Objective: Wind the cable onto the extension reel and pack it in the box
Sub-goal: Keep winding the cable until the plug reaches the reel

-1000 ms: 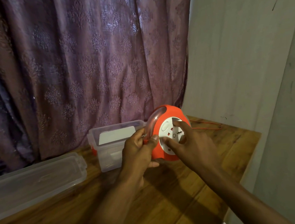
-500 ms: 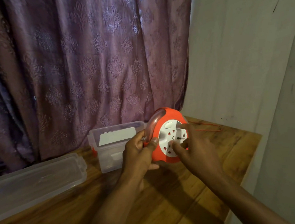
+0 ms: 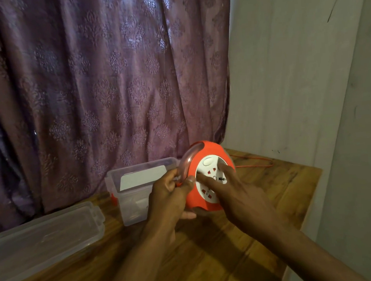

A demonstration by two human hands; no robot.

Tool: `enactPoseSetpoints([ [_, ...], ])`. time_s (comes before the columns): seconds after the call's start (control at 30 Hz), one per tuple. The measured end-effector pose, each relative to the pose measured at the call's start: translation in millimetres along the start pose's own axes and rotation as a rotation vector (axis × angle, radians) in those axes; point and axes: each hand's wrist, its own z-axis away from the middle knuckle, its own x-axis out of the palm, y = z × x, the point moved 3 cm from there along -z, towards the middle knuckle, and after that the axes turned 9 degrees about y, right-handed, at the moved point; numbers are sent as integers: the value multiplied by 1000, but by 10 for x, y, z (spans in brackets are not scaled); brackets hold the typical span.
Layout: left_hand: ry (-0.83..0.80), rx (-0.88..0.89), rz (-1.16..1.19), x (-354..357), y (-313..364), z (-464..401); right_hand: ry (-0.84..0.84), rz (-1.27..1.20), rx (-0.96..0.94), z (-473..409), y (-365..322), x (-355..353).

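An orange extension reel point(image 3: 198, 201) with a white socket face point(image 3: 208, 178) and a clear curved handle point(image 3: 185, 162) is held upright just above the wooden table point(image 3: 222, 259). My left hand point(image 3: 170, 199) grips it by the handle and left edge. My right hand point(image 3: 235, 194) lies over the socket face, fingers spread and pressing on the white disc. A thin orange cable point(image 3: 257, 164) trails from behind the reel across the table's far right. A clear plastic box point(image 3: 135, 188) stands open to the left behind the reel.
The box's clear lid point(image 3: 43, 238) lies flat on the table at the left. A purple patterned curtain point(image 3: 100, 85) hangs right behind the table. A pale wall point(image 3: 309, 86) closes the right side, and the table's right edge falls off near it.
My right hand's fingers have shifted round on the white socket face, which has turned. The left hand keeps its grip and the reel stays in place.
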Motion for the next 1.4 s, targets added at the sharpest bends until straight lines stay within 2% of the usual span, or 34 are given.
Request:
enactPoseSetpoints([
  [0.23, 19, -9, -32, 26, -57, 6, -72, 121, -12, -10, 36, -21],
  [0.33, 15, -9, -15, 26, -77, -1, -21, 112, -9, -24, 12, -76],
  [0.43, 23, -1, -12, 22, -94, -9, -8, 55, 28, -61, 16, -47],
  [0.67, 29, 26, 23, 25, -60, -14, 150, -125, 152, -115, 33, -27],
  [0.77, 31, 20, 37, 25, -44, -2, 231, -242, 306, -146, 67, -30],
  [0.87, 48, 20, 19, 26, -18, 22, 232, -351, 442, -173, 85, 32],
  [1.0, 53, 36, 17, 12, -10, 20, 247, -389, 485, -162, 43, 61],
  [1.13, 47, 29, 21, 0, -3, 6, 195, -395, 420, -160, 46, 4],
  [1.3, 64, 6, 44, -20, 26, 0, 271, -206, 148, -109, -22, -195],
  [1.4, 64, -8, 63, -53, 45, -17, 211, -143, 32, -112, -91, -228],
])
